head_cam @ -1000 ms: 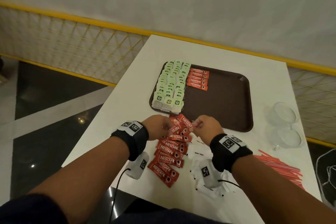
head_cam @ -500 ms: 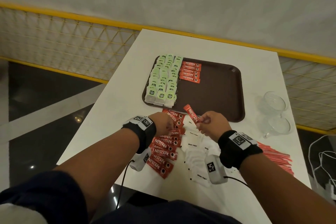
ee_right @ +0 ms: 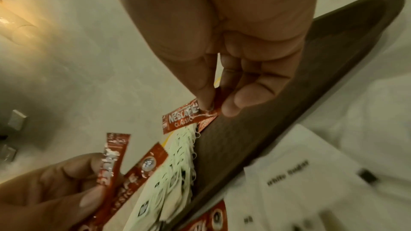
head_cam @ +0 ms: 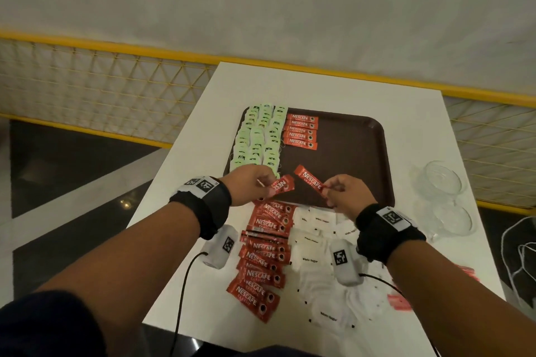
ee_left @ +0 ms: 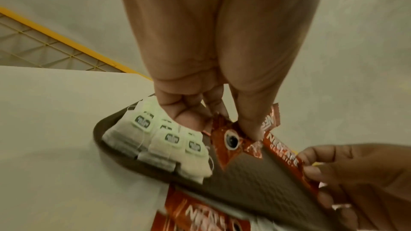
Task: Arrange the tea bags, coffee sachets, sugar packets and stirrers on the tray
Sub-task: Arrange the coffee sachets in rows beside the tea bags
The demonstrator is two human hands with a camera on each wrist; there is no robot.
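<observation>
A brown tray (head_cam: 348, 159) holds rows of green tea bags (head_cam: 258, 139) on its left side, with a short column of red coffee sachets (head_cam: 301, 132) beside them. My left hand (head_cam: 268, 184) pinches red sachets (head_cam: 282, 186) over the tray's near left corner; the right wrist view shows two sachets (ee_right: 113, 161) in it. My right hand (head_cam: 329, 191) pinches one end of a single sachet (head_cam: 309, 180) above the tray's near edge. Loose coffee sachets (head_cam: 266, 258) and white sugar packets (head_cam: 313, 259) lie on the table under my wrists. Red stirrers (head_cam: 401, 301) show blurred at the right.
Two clear glass cups (head_cam: 442, 182) stand on the white table (head_cam: 319, 87) to the right of the tray. A yellow railing with mesh (head_cam: 116, 90) runs behind the table and along its left. The right half of the tray is bare brown surface.
Both hands rose from the sachet pile toward the tray. The right hand carried one sachet forward over the tray's near edge. The left hand lifted sachets off the pile.
</observation>
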